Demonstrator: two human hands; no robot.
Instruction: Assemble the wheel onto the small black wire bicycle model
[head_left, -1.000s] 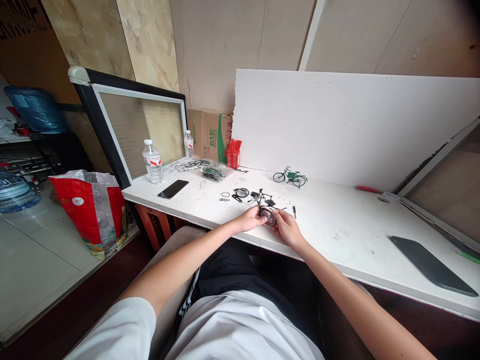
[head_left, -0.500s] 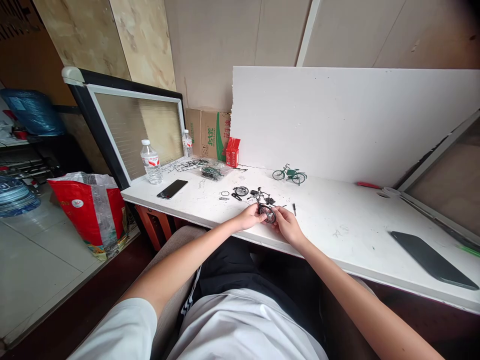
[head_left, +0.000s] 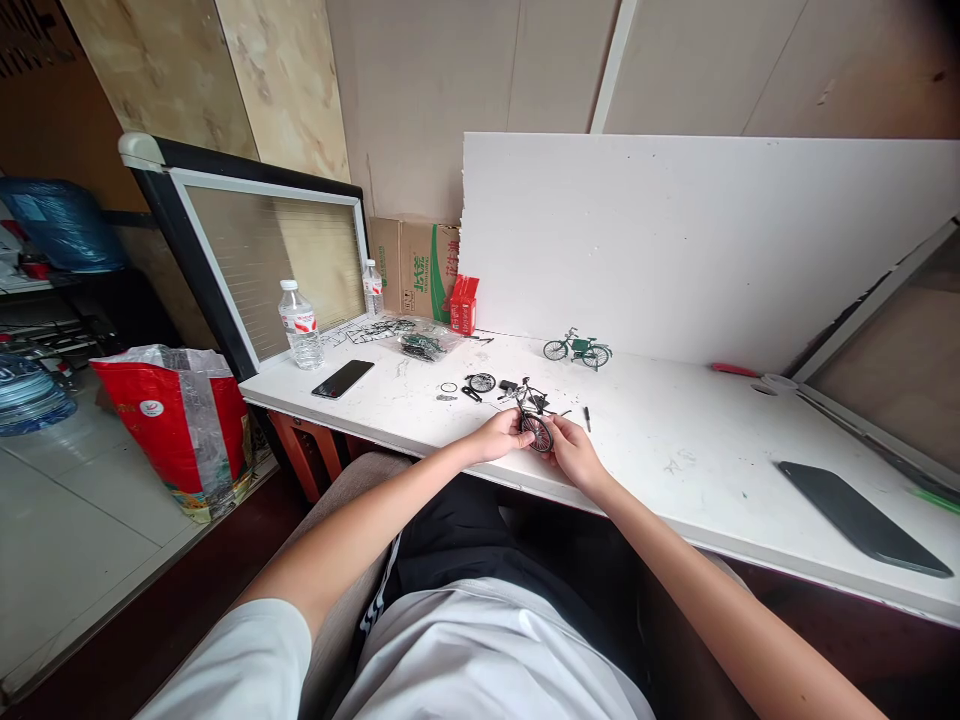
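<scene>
Near the table's front edge, a small black model bicycle is between my two hands, its wheel towards me. My left hand grips it from the left, thumb against the wheel. From the right, my right hand pinches the wheel's other side; some of its fingertips are hidden. The frame and handlebar stick up beyond my fingers. Just left of them lie a loose spoked wheel, a thin ring and small black parts. A short black stick-like piece lies to the right.
A green model bicycle stands at the back of the white table. Leftward are a phone, a water bottle, a plastic bag of parts and a red box. A dark flat panel lies at right.
The model bicycle's wheel has shifted and turned slightly between my hands, now sitting a little lower. Both hands keep their hold. The view has moved slightly.
</scene>
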